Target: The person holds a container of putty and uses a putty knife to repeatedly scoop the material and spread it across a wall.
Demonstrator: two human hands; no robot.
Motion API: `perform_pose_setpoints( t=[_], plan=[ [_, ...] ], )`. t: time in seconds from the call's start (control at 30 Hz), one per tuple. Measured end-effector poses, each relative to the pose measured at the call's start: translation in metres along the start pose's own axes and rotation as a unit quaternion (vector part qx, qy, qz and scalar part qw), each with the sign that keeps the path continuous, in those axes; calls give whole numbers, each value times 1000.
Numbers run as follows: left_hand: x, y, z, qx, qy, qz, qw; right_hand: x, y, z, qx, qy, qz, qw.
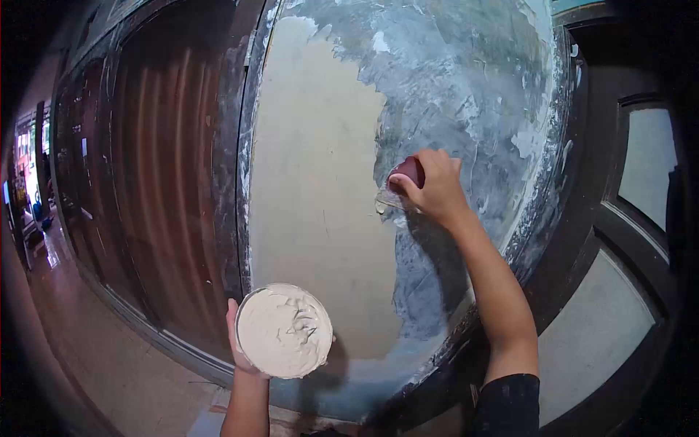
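My left hand [237,342] holds up a round tub of cream-coloured paste [284,331] at the lower middle, its surface stirred into ridges. My right hand [437,182] grips a dark red scraper [409,173] against the wall panel. A smear of paste shows at the scraper's lower left edge, beside the border between a smooth beige coat [317,160] on the left and the mottled grey-blue surface [451,87] on the right. The shadow of my right arm falls below it.
Dark wooden trim frames the panel. On the left stand brown glossy panels [171,160]; on the right, a dark door frame with pale panes [601,335]. Tiled floor [109,342] runs along the lower left toward a bright opening.
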State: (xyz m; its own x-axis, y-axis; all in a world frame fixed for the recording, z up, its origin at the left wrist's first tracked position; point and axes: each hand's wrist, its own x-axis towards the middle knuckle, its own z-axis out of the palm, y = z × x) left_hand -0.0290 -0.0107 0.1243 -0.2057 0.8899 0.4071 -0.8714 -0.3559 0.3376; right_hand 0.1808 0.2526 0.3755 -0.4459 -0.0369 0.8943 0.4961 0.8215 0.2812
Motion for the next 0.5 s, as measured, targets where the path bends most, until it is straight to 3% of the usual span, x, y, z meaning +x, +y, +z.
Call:
perform_pose_setpoints(
  t=[0.2, 0.33, 0.5],
  plan=[
    [4, 2, -10, -3, 17, -2, 1000, -9, 1, 6, -20, -25, -53, 998],
    [4, -2, -11, -5, 29, 6, 1000, 3, 2, 2, -18, 20, -36, 999],
    [2, 0, -6, 4, -4, -19, 1000, -7, 6, 8, -10, -7, -71, 997]
  ],
)
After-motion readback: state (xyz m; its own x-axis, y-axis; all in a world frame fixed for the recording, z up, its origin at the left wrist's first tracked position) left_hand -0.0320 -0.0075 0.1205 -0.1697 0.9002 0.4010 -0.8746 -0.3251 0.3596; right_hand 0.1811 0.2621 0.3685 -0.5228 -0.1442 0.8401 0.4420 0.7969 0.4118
